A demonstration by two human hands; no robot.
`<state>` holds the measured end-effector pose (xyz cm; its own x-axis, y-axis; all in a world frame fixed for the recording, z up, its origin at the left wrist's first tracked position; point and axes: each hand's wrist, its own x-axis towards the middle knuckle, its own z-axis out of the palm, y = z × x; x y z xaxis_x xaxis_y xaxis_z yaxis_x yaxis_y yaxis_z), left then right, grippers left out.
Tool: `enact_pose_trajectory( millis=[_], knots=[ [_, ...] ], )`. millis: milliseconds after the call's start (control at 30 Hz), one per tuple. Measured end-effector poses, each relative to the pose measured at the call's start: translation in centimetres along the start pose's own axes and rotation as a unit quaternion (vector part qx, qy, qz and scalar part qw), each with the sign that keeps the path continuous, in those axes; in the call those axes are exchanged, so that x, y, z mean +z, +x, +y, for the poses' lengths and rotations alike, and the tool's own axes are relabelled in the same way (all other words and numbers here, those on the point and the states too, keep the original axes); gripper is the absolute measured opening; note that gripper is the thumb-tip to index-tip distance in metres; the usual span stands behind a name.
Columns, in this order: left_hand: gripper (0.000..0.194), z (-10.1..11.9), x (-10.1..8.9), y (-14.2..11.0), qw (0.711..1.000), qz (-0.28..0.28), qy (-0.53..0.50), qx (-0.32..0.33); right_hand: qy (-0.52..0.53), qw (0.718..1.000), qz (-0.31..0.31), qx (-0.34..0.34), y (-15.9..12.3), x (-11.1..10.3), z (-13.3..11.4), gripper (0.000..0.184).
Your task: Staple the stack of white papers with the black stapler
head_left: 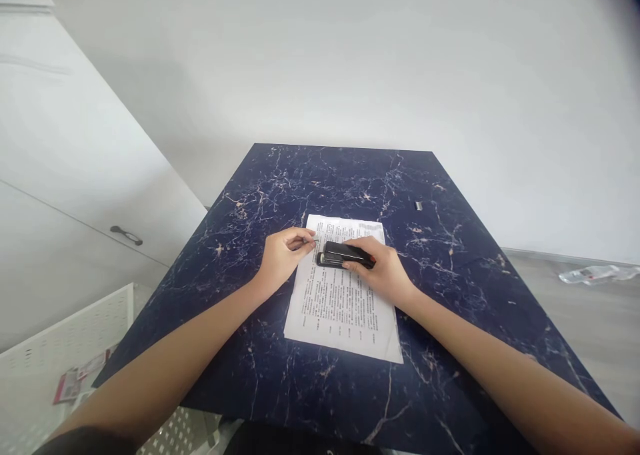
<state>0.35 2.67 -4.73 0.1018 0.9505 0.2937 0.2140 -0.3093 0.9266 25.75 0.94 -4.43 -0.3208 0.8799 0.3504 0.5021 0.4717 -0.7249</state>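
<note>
My right hand (377, 265) is wrapped round a black stapler (345, 255), which rests over the printed paper (340, 308) with its head toward the left. To the left of that head, my left hand (287, 248) is closed in a pinch at the paper's left edge. A tiny, thin grey piece, like a bit of a staple strip, shows at its fingertips; its exact shape is too small to tell. The paper lies flat, slightly turned, and the hands and stapler cover part of its print.
A small dark and silver piece (419, 206), like a staple strip, lies on the dark blue marbled table (325, 175). White cabinets with a dark handle (127, 235) and a white perforated basket (30, 361) stand to the left. Clear plastic (595, 274) lies on the floor at right.
</note>
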Motion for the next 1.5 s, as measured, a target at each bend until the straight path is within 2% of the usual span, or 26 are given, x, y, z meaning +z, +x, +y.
enact_pose_trajectory(
  millis=[67,133,167,233,300,367,467,533,600,833,967,1033,1100,1200,1300,1367,1500],
  knots=[
    [0.010,-0.5,-0.3,0.3,0.999,0.026,-0.012,-0.013,-0.001,1.000,0.023,0.022,0.2,-1.5,0.2,0.036],
    [0.014,-0.9,-0.6,0.6,0.998,0.046,-0.028,-0.015,0.034,0.996,0.038,0.079,0.3,-3.7,0.6,0.032],
    [0.015,-1.0,-0.7,0.7,0.998,0.056,-0.034,-0.012,0.071,0.991,0.023,0.113,0.3,-4.9,0.8,0.031],
    [0.017,-1.1,-1.1,1.1,0.996,0.077,-0.035,-0.004,0.167,0.969,-0.056,0.174,0.3,-7.0,1.4,0.033],
    [0.020,-1.2,-1.7,1.6,0.995,0.092,-0.023,0.010,0.259,0.930,-0.141,0.219,0.1,-8.0,2.0,0.040],
    [0.024,-1.5,-2.7,2.2,0.994,0.108,0.000,0.020,0.325,0.892,-0.181,0.256,-0.1,-7.8,2.4,0.046],
    [0.029,-2.6,-4.3,3.3,0.985,0.172,0.017,0.001,0.395,0.848,-0.183,0.304,-0.3,-6.2,2.6,0.048],
    [0.032,-3.5,-5.1,3.8,0.975,0.221,-0.009,-0.029,0.425,0.828,-0.173,0.322,-0.4,-5.2,2.5,0.047],
    [0.033,-4.1,-5.4,4.0,0.969,0.241,-0.027,-0.048,0.439,0.821,-0.164,0.326,-0.4,-4.6,2.3,0.047],
    [0.029,-2.9,-4.4,3.2,0.982,0.185,0.028,-0.031,0.406,0.850,-0.151,0.301,-0.4,-4.7,2.5,0.048],
    [0.033,-2.4,-4.2,3.0,0.985,0.161,0.045,-0.035,0.401,0.854,-0.141,0.301,-0.4,-4.5,2.7,0.049],
    [0.035,-2.2,-4.2,3.0,0.989,0.134,0.044,-0.036,0.381,0.866,-0.136,0.293,-0.4,-4.4,2.5,0.049],
    [0.034,-1.9,-4.1,2.9,0.996,0.069,0.032,-0.034,0.328,0.900,-0.104,0.269,-0.4,-4.2,2.1,0.045],
    [0.033,-1.3,-3.6,2.5,0.998,-0.060,0.029,-0.017,0.185,0.962,-0.029,0.199,-0.7,-3.8,1.5,0.041],
    [0.030,-0.5,-2.5,1.7,0.990,-0.137,0.031,-0.005,0.065,0.989,-0.010,0.132,-1.1,-3.0,1.3,0.037],
    [0.029,-0.1,-1.8,1.1,0.989,-0.147,0.028,-0.008,0.023,0.995,-0.022,0.094,-1.2,-2.6,1.3,0.036],
    [0.028,0.3,-0.7,0.3,0.992,-0.119,0.050,-0.002,-0.013,0.997,-0.034,0.063,-1.3,-2.0,1.6,0.038]
  ],
)
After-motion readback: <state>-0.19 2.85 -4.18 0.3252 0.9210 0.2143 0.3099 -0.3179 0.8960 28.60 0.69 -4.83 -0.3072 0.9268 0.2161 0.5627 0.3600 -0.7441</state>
